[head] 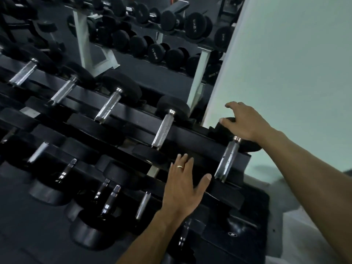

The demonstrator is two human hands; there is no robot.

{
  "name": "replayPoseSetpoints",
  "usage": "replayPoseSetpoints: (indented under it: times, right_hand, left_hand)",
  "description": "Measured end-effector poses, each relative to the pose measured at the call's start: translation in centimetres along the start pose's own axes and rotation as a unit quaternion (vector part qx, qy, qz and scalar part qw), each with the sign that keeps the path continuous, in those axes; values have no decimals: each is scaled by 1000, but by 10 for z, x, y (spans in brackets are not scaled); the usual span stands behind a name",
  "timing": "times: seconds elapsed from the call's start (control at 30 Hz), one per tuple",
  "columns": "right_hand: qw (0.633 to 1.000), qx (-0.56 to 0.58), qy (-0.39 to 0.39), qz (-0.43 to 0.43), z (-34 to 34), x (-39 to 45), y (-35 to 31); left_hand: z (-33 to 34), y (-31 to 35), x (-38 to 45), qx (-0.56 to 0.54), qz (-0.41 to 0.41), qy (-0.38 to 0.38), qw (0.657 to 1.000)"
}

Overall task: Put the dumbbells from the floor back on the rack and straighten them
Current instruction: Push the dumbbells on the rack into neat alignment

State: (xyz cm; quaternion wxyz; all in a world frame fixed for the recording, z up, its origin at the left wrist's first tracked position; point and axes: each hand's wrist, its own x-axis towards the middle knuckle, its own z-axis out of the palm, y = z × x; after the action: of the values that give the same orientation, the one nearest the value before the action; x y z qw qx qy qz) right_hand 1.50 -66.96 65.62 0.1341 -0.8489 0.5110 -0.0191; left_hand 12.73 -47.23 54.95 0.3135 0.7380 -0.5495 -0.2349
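A black tiered dumbbell rack (192,138) runs from the left to the right end of the view, with several black round-headed dumbbells with chrome handles on it. The rightmost dumbbell (227,159) on the top tier lies across the rails. My right hand (244,123) rests on its far head, fingers spread and straight. My left hand (182,184), wearing a ring, lies flat with fingers spread on the near head of that dumbbell, just left of its handle. A neighbouring dumbbell (163,127) sits to the left.
A wall mirror (152,35) behind the rack reflects more dumbbells. A pale green wall (295,63) closes the right side. Lower tiers hold several smaller dumbbells (110,199). Dark rubber floor (24,225) lies at lower left.
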Motion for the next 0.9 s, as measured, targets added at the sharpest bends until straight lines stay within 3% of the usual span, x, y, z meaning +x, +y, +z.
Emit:
replayPoseSetpoints:
  times: [0.27,0.53,0.9]
  right_hand:
    - [998,31,-1,51,7,-36,48]
    - [999,-34,6,25,21,-37,91]
    - [995,-75,27,-52,22,-19,92]
  left_hand:
    - [29,12,-19,-55,-62,-101,991]
    - [52,15,-18,-87,-55,7,995]
    - [61,20,-21,-118,-53,44,991]
